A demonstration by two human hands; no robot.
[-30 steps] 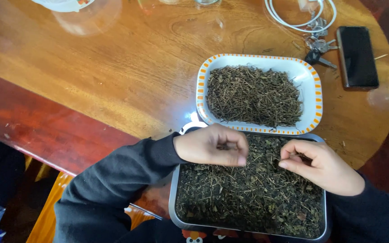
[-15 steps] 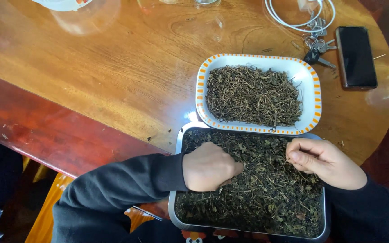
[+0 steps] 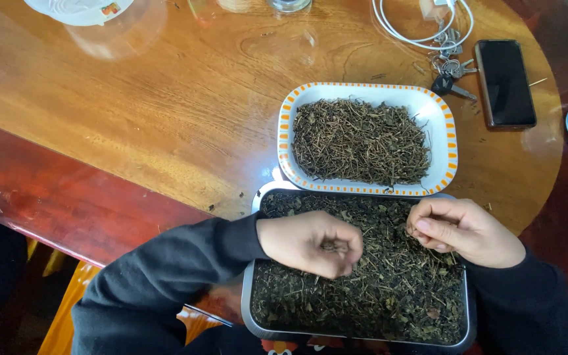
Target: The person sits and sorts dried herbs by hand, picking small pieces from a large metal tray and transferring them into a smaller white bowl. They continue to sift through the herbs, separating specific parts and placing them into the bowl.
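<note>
The dried leaves and stems (image 3: 363, 289) lie in a loose dark heap filling the metal tray (image 3: 248, 309) right in front of me, at the near edge of the wooden table (image 3: 165, 112); I keep the tray close so both hands can work in it without reaching. My left hand (image 3: 310, 244) hovers just over the heap, fingers curled inward and pinching a small tuft of stems against the thumb; my right hand (image 3: 465, 231) rests at the tray's right side, fingertips pressed together on a few bits. Just beyond, touching the tray's far rim, sits the white dish with an orange border (image 3: 287, 131), holding a pile of bare stems (image 3: 359, 141), near enough to drop pickings into. Farther off lie keys (image 3: 451, 72), a dark phone (image 3: 504, 82) and a coiled white cable (image 3: 422, 26), well apart from the leaf dust.
</note>
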